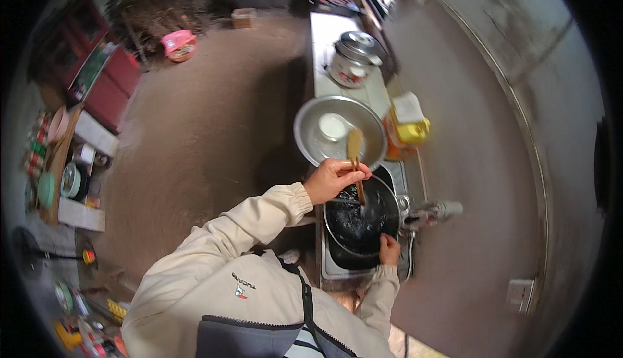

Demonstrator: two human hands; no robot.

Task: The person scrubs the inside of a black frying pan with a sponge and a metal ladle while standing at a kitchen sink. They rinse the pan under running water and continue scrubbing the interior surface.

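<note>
My left hand (336,178) grips the wooden handle of a brush (354,145), its pale, broad end pointing up over a metal basin (304,136). Below that hand, a dark wok (365,234) with a thin metal rim sits in the stainless steel sink (336,276); it has water and ripples in it. My right hand (389,250) holds the wok's near right rim. A small white bowl (333,127) stands inside the basin, beyond the left hand. The faucet (428,214) is to the right of the wok and is blurred.
Behind the basin a lidded, patterned pot (355,61) stands on the white counter (323,32). An orange and yellow container (404,136) is by the wall. Further left are a pink basin (179,44), a red cabinet (109,80) and a shelf (63,163) with dishes.
</note>
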